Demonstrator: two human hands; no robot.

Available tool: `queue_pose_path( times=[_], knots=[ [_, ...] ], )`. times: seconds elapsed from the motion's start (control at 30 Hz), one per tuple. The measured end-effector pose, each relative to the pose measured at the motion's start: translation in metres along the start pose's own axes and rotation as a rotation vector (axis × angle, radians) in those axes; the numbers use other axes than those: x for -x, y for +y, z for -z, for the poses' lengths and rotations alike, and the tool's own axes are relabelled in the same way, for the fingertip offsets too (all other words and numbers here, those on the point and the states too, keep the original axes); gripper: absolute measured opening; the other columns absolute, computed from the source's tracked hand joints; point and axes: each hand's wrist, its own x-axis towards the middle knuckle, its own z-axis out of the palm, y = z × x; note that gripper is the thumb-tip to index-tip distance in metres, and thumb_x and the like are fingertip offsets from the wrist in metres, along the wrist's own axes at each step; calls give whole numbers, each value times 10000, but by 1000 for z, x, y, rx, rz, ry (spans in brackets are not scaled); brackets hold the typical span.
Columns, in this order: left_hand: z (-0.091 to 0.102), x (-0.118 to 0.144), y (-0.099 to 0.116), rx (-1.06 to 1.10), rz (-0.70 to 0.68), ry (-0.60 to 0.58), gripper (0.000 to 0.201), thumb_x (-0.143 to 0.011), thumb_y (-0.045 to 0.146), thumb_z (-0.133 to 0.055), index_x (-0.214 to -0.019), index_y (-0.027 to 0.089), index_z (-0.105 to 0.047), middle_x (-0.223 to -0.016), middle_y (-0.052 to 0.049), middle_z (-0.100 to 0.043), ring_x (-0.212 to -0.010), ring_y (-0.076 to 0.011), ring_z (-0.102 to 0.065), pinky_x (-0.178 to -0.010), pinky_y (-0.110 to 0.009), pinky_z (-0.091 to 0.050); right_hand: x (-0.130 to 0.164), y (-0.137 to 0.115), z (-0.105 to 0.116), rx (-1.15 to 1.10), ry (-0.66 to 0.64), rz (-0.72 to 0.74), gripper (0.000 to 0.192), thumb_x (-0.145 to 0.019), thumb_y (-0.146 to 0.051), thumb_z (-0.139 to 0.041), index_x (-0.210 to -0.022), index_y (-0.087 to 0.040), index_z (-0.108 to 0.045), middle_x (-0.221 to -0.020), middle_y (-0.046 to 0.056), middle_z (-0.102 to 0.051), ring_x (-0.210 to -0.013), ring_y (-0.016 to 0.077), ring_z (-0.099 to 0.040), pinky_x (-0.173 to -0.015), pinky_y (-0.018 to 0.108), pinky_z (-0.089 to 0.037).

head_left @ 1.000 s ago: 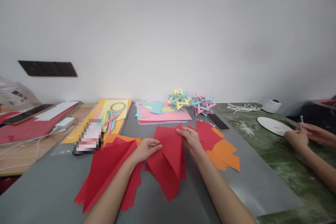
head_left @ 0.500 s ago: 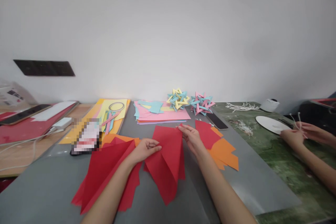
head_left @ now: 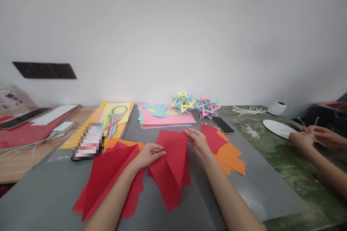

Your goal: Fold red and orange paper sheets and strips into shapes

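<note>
Between my hands is a creased sheet of red paper [head_left: 172, 158], its lower part folded and hanging toward me. My left hand [head_left: 150, 155] pinches its left edge between thumb and fingers. At the top right corner, my right hand [head_left: 197, 140] has the sheet between thumb and fingertips. More folded red paper sheets [head_left: 111, 169] lie in a loose pile by my left forearm, partly hidden beneath it. Orange paper pieces [head_left: 230, 157] and a smaller red paper piece [head_left: 213, 138] rest to the right of my right hand.
Against the wall stand two folded-paper star balls [head_left: 183, 103], beside stacked coloured paper [head_left: 168, 121]. A black phone [head_left: 223, 125] lies on the grey mat [head_left: 257, 195]. At right, a co-worker's hands [head_left: 306, 139] hold white string near a white disc [head_left: 279, 129].
The view has shifted very slightly. Both my hands keep their hold on the red sheet, with almost no movement. The co-worker's hands have moved a little around the string.
</note>
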Motion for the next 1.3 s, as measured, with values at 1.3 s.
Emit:
queue_pose_path(
  times=[1.3],
  knots=[
    [1, 3, -1, 41, 34, -84, 342, -581, 434, -643, -757, 141, -625, -698, -36, -678, -596, -148, -582, -531, -230, -412, 5, 4, 0, -7, 213, 127, 303, -469, -236, -750, -742, -164, -640, -703, 54, -689, -679, 188, -642, -623, 276, -508]
  ],
)
